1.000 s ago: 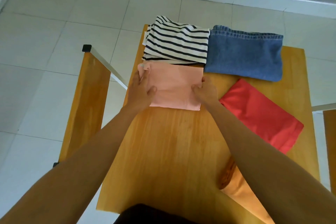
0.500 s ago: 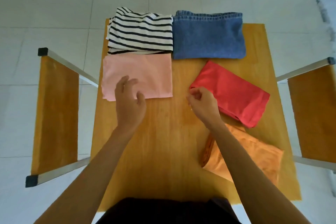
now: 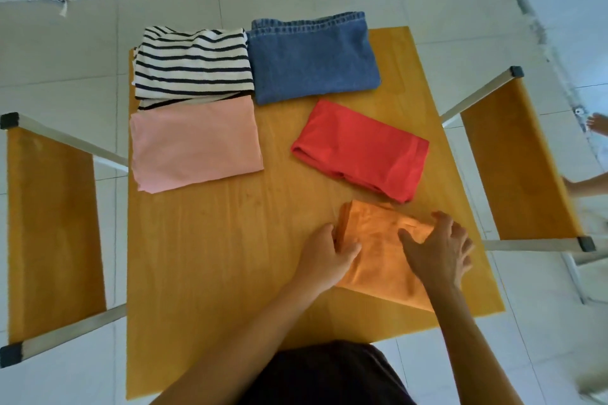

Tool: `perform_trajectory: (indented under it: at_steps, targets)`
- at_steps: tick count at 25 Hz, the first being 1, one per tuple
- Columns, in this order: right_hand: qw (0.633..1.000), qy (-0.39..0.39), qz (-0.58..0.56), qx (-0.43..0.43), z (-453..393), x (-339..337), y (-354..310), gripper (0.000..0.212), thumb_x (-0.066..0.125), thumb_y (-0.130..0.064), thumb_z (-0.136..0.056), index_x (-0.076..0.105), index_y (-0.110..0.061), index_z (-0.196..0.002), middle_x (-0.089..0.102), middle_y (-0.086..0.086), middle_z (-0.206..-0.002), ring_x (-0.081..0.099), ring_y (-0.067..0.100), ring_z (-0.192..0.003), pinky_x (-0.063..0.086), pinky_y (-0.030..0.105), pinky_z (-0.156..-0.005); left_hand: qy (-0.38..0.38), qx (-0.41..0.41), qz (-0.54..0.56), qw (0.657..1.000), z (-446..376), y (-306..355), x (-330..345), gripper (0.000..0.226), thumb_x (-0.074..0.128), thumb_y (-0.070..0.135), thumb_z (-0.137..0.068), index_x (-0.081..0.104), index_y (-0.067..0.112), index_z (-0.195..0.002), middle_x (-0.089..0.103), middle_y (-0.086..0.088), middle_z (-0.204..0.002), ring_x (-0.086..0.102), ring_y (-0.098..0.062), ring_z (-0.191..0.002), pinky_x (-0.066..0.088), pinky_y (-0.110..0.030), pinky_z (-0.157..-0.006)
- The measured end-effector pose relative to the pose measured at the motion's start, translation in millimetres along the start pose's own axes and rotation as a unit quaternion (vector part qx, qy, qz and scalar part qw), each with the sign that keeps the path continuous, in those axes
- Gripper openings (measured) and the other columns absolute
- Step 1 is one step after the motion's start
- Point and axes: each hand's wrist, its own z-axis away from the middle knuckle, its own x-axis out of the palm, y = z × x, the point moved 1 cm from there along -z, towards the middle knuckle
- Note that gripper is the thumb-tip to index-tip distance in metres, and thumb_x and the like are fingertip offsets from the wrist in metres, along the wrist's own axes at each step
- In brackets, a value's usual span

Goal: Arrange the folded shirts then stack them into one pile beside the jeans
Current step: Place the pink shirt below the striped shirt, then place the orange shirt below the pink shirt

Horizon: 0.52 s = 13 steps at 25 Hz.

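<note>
Both hands on orange shirt, lower right of table: left hand gripping its left edge, right hand spread flat on top. Jeans upper centre.

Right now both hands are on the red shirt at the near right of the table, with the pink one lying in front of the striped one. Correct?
Not quite. The head view shows the left hand and right hand on the orange shirt; the red shirt lies untouched.

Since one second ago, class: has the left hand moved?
Yes. The left hand left the pink shirt and crossed the table to the orange shirt.
</note>
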Motion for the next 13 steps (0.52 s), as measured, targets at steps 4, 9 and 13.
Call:
perform_trajectory:
  at_steps: [4, 9, 13]
  targets:
    - [0.989, -0.077, -0.011, 0.124, -4, 7, 36, 0.119, 0.072, -0.073, -0.066, 0.014, -0.015, -0.153, 0.024, 0.020, -0.156, 0.023, 0.041, -0.143, 0.026, 0.062, -0.110, 0.014, -0.004, -0.065, 0.998, -5, 3, 7, 0.071, 0.063, 0.059, -0.081, 0.050, 0.008, -0.129, 0.059, -0.006, -0.127, 0.058, -0.025, -0.116, 0.048, -0.040, -0.096]
    - [0.998, -0.046, 0.001, 0.036, 14, 28, -1, 0.113, 0.070, -0.073, -0.068, 0.021, -0.014, -0.150, 0.031, 0.020, -0.151, 0.029, 0.040, -0.137, 0.028, 0.056, -0.108, 0.028, -0.031, -0.076, 0.996, -7, -12, -5, 0.077, 0.064, 0.068, -0.073, 0.053, 0.012, -0.125, 0.063, -0.003, -0.121, 0.062, -0.023, -0.108, 0.052, -0.042, -0.090]
    - [0.997, -0.072, 0.013, -0.034, 19, 39, -33, 0.113, 0.072, -0.074, -0.065, 0.023, -0.017, -0.149, 0.039, 0.017, -0.144, 0.036, 0.039, -0.133, 0.031, 0.053, -0.106, 0.047, -0.103, 0.029, 0.993, -1, -41, -44, 0.063, 0.070, 0.060, -0.075, 0.061, 0.016, -0.119, 0.066, 0.001, -0.115, 0.064, -0.018, -0.099, 0.055, -0.034, -0.083]
